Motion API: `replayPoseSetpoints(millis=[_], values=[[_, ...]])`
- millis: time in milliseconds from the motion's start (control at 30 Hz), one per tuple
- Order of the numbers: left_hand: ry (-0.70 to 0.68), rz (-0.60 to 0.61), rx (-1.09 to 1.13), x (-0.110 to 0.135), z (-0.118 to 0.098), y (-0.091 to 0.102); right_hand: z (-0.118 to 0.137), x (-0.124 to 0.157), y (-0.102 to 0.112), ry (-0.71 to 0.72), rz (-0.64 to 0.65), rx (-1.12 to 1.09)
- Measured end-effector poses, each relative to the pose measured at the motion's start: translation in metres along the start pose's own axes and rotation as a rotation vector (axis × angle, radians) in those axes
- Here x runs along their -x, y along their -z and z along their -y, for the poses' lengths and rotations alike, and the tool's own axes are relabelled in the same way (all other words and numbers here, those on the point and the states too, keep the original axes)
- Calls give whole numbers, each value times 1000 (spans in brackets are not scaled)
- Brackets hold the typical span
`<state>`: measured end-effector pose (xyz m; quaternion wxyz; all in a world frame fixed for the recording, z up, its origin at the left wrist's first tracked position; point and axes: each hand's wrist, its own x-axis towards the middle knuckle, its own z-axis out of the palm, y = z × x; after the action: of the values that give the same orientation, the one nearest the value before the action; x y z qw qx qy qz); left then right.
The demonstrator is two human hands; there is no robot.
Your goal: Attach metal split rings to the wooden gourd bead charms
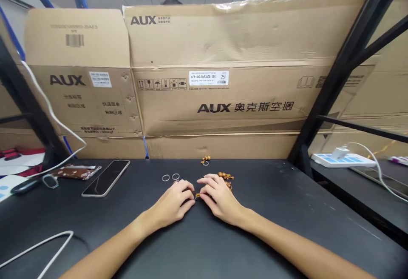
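Observation:
My left hand [170, 204] and my right hand [219, 200] rest on the black table top [287, 211] with their fingertips close together. A small brown bead piece [197, 195] pokes out between them, partly hidden by my fingers. I cannot tell whether either hand grips it. Just past my right fingers lies a cluster of brown wooden beads [225, 177]. Two thin metal rings [165, 177] lie beyond my left fingers. Farther back, near the table's far edge, is a small brown bead charm with a ring [205, 160].
A smartphone [106, 178], a brown foil packet [76, 171] and a dark cased item [25, 185] lie at the left. A white cable [38, 247] crosses the near left corner. Large AUX cardboard boxes [223, 66] stand behind the table, and a white power strip [342, 160] sits right.

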<state>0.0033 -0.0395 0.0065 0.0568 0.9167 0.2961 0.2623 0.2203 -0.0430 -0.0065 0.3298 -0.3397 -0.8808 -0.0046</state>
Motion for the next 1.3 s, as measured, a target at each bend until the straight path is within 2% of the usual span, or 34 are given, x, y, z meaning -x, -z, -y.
replayPoseSetpoints(millis=[233, 367, 500, 700, 800, 933, 1167, 1300], values=[[10, 12, -1, 1, 1, 2, -1, -1, -1, -56, -47, -12], [60, -25, 1, 3, 2, -2, 1, 0, 0, -15, -33, -28], [50, -16, -8, 2, -1, -5, 1, 1, 0, 18, -8, -56], [57, -18, -44, 0, -2, -4, 0, 0, -2, -95, -45, -31], [89, -32, -71, 1, -1, -3, 1, 0, 0, -59, -16, -52], [63, -18, -78, 0, -2, -4, 2, 1, 1, -7, 25, -86], [66, 5, -75, 0, -1, -3, -3, 1, -4, -109, -34, -15], [79, -16, -70, 1, -2, -3, -1, 1, -3, -29, -16, -49]])
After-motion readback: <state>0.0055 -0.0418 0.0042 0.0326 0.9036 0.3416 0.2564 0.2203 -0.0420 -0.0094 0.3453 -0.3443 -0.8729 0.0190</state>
